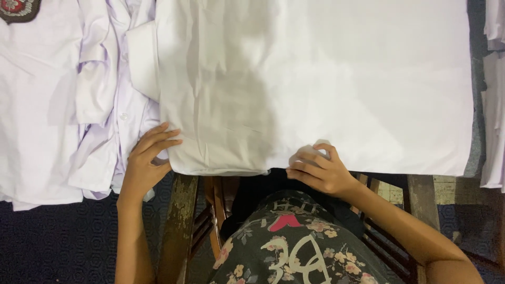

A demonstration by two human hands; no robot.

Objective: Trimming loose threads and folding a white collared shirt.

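Observation:
A large white folded cloth point(336, 79) lies spread across the table in front of me. My left hand point(146, 160) rests with fingers apart against its near left corner, touching the edge. Along the near edge at the middle, my right hand point(318, 171) pinches the cloth, fingers closed on a small bunch of fabric. Both forearms reach in from below.
A pile of white shirts point(63, 94) with a dark badge point(18, 8) at the top left lies left of the cloth. More white fabric point(494, 115) hangs at the right edge. A wooden chair frame point(181, 221) and dark patterned floor point(58, 242) show below.

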